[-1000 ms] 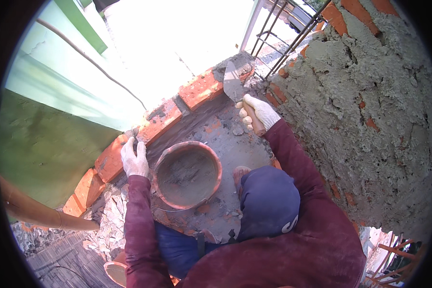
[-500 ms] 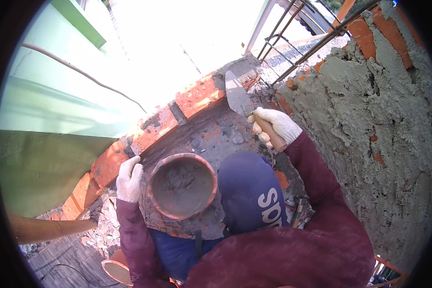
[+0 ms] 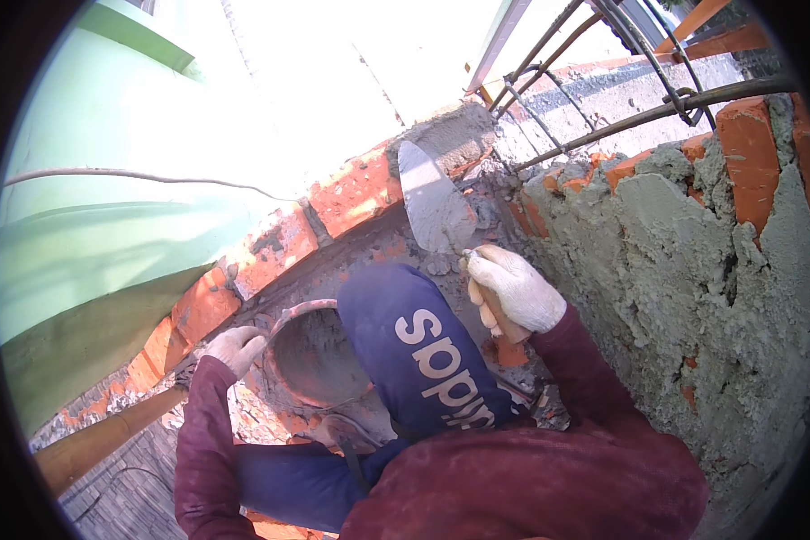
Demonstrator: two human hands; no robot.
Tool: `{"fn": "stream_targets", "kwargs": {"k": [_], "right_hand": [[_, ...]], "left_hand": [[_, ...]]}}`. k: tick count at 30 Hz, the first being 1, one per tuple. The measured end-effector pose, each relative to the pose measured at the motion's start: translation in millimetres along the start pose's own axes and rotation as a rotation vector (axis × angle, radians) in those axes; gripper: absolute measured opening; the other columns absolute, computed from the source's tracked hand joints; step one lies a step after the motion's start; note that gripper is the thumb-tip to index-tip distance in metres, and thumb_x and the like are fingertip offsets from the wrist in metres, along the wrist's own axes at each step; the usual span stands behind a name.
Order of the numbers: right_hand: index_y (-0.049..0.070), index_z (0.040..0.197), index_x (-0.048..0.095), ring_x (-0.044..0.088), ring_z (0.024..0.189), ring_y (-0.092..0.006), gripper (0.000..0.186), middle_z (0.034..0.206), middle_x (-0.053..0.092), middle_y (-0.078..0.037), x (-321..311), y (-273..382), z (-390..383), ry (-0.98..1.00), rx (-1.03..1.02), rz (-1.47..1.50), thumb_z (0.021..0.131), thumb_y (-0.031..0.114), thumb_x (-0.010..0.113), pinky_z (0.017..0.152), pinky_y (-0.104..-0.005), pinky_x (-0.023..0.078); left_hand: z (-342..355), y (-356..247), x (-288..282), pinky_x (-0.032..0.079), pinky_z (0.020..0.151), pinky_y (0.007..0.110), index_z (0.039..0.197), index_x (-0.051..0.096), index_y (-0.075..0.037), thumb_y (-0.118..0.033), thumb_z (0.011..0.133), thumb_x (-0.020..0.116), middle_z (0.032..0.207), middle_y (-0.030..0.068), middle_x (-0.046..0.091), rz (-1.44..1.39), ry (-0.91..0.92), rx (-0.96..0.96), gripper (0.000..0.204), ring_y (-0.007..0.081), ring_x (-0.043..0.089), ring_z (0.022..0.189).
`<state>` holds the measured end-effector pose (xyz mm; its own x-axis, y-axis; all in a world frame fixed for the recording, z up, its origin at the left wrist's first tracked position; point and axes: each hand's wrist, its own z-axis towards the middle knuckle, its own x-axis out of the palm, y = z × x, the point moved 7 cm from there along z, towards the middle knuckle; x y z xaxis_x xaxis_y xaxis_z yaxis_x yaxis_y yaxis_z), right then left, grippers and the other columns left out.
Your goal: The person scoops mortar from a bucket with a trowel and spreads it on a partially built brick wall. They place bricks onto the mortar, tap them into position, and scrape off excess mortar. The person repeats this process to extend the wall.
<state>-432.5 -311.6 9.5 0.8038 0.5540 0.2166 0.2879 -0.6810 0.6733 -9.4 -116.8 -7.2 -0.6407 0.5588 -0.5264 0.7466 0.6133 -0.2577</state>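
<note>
My right hand (image 3: 516, 288), in a pale work glove, is closed round the wooden handle of a brick trowel (image 3: 430, 200). The broad grey blade points away from me, over the inner side of a row of orange bricks (image 3: 274, 250). Wet-looking grey mortar (image 3: 454, 135) covers the far end of that row. My left hand (image 3: 234, 349), also gloved, is beside the left rim of a round bucket (image 3: 301, 315) with grey mortar inside. Its fingers are loosely bent, with nothing visible in them; whether they touch the rim I cannot tell. My blue-clad knee hides the bucket's right side.
A rough mortar-coated brick wall (image 3: 666, 270) rises close on my right. Steel reinforcing bars (image 3: 639, 121) stick out at the upper right. A light green wall (image 3: 90, 243) stands at the left. Wooden planks (image 3: 126, 468) and a bamboo pole (image 3: 108, 432) are at lower left.
My view has shifted, and my knee now covers part of the bucket. The trowel blade has lowered slightly toward me. My left hand has moved down and left, its fingers more bent.
</note>
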Motion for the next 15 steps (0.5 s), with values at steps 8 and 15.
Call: {"fn": "stream_targets", "kwargs": {"k": [8, 15], "right_hand": [[0.003, 0.107, 0.058, 0.060, 0.052, -0.0118, 0.028, 0.078, 0.058, -0.005, -13.8, -9.4, 9.3, 0.079, 0.067, -0.385, 0.105, 0.031, 0.057, 0.045, -0.0309, 0.047], [0.001, 0.120, 0.063, 0.071, 0.095, -0.0453, 0.048, 0.097, 0.070, -0.023, 21.8, 26.0, -3.9, 0.064, -0.441, -1.346, 0.079, 0.018, 0.079, 0.079, -0.0498, 0.056]], "left_hand": [[43.9, 52.0, 69.8, 0.052, 0.101, 0.039, 0.146, 0.053, 0.003, -0.046, 0.101, 0.064, 0.125, 0.0153, 0.069, -0.411, 0.324, -0.090, 0.068, 0.0228, 0.066, 0.116], [54.8, 92.1, 94.1, 0.043, 0.060, 0.027, 0.082, 0.058, -0.010, -0.033, 0.101, 0.069, 0.073, -0.0048, 0.054, -0.574, -0.085, 0.197, 0.032, 0.0058, 0.052, 0.066]]}}
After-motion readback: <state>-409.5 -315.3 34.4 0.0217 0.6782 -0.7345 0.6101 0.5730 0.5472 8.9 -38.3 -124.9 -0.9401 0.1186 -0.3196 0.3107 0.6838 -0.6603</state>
